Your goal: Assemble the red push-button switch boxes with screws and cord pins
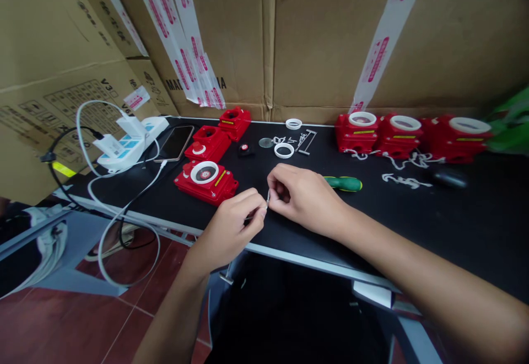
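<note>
My left hand (237,218) and my right hand (300,193) meet over the front edge of the black table (433,220). Both are pinched together on a tiny pale part (268,197) between the fingertips; I cannot make out what it is. A red housing with a white ring on top (205,180) lies just left of my left hand. A green-handled screwdriver (344,183) lies right behind my right hand.
Two more red housings (208,142) (235,121) and a phone (174,143) lie at the left with a white power strip (131,139) and cables. White rings (284,150), screws and three red units (407,135) sit further back. Cardboard boxes (330,33) wall the rear.
</note>
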Demonstrator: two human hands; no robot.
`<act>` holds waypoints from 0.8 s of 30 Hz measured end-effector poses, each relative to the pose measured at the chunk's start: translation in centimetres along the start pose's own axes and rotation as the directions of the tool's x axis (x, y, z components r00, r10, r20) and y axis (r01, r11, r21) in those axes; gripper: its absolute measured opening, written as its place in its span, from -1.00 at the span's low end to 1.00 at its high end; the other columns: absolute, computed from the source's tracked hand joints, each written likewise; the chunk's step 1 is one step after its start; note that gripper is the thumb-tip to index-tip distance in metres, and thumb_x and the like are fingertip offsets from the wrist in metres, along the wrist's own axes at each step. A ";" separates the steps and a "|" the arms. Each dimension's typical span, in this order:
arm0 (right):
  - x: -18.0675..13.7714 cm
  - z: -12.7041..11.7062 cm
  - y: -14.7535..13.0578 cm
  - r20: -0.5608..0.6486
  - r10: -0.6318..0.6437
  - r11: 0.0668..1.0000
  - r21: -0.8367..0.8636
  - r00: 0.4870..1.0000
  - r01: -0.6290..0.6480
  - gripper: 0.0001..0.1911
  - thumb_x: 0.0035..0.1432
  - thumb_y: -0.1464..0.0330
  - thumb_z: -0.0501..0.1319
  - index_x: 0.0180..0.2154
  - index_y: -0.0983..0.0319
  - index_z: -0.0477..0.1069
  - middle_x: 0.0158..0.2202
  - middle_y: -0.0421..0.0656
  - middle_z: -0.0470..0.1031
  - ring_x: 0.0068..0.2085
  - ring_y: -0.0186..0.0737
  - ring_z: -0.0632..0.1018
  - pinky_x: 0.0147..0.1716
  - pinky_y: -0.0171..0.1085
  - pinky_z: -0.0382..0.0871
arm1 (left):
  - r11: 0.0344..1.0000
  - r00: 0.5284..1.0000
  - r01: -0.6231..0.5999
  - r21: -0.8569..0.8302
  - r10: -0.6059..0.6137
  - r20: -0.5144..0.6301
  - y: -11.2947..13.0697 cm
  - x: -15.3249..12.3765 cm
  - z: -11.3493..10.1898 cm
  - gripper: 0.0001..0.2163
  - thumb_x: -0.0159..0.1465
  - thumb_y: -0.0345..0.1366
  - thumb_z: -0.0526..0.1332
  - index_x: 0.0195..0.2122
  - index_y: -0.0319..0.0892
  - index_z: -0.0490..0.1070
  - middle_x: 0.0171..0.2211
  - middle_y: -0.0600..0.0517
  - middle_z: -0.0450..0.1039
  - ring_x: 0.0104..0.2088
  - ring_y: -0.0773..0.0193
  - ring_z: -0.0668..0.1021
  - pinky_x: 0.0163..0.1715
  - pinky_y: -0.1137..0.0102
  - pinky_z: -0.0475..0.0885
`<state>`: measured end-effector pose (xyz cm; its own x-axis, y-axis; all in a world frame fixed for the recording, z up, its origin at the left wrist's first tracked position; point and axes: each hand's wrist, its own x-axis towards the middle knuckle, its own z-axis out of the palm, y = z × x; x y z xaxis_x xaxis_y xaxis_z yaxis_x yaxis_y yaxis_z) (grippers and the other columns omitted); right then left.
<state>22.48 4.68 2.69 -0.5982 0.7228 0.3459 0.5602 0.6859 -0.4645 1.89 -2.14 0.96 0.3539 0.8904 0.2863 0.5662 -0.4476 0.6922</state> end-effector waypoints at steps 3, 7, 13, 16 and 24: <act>0.0 -0.1 0.4 -0.008 -0.003 1.000 0.006 1.000 0.003 -0.91 0.24 0.48 0.26 -0.25 0.19 0.39 -0.31 -0.25 0.47 -0.35 -0.30 0.43 -0.34 -0.28 0.17 | 1.000 1.000 0.006 0.029 -0.006 -0.021 0.2 0.0 0.3 -0.77 0.53 -0.45 0.10 -0.32 -0.13 0.29 -0.34 0.11 0.31 -0.36 0.33 0.39 -0.32 0.39 0.28; 0.2 -0.7 1.3 -0.073 0.015 1.000 0.000 0.997 -0.015 -0.90 0.24 0.47 0.27 -0.26 0.18 0.38 -0.32 -0.25 0.46 -0.34 -0.29 0.44 -0.33 -0.28 0.21 | 0.985 0.995 0.034 0.169 -0.016 -0.102 0.6 -0.1 1.3 -0.83 0.55 -0.38 0.13 -0.25 -0.13 0.35 -0.28 0.06 0.38 -0.30 0.25 0.45 -0.23 0.32 0.37; 0.5 -2.0 2.5 -0.182 0.092 0.991 -0.077 0.979 -0.108 -0.92 0.27 0.47 0.28 -0.24 0.20 0.41 -0.30 -0.23 0.52 -0.33 -0.27 0.51 -0.33 -0.28 0.24 | 0.958 0.993 0.001 0.287 0.032 -0.110 1.4 -0.5 1.7 -0.70 0.54 -0.35 0.18 0.27 -0.16 0.36 0.18 -0.16 0.49 0.20 0.00 0.51 0.24 0.07 0.47; 0.7 -2.4 2.8 -0.207 0.124 0.972 -0.174 0.970 -0.161 -0.93 0.29 0.47 0.31 -0.22 0.21 0.46 -0.28 -0.21 0.55 -0.32 -0.25 0.52 -0.35 -0.28 0.23 | 0.951 0.991 -0.026 0.307 0.066 -0.120 2.0 -1.2 0.5 -0.63 0.55 -0.36 0.15 0.36 -0.12 0.31 0.30 -0.16 0.44 0.32 0.02 0.46 0.34 0.05 0.43; 0.1 -2.3 1.2 0.114 0.074 0.981 -0.185 0.991 -0.052 -0.86 0.49 0.36 0.25 -0.06 0.24 0.59 -0.13 -0.12 0.65 -0.20 -0.19 0.62 -0.21 -0.24 0.34 | 0.853 0.883 0.256 0.455 -0.016 -0.468 1.8 -3.9 -5.6 -0.83 0.53 -0.23 0.15 -0.06 -0.03 0.56 -0.09 0.00 0.60 -0.10 0.04 0.61 -0.01 0.07 0.54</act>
<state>24.40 5.74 4.03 -0.6162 0.7576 0.2155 0.6871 0.6508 -0.3230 -2.64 -6.01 4.83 -0.0447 0.8324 0.5523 0.9122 -0.1913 0.3622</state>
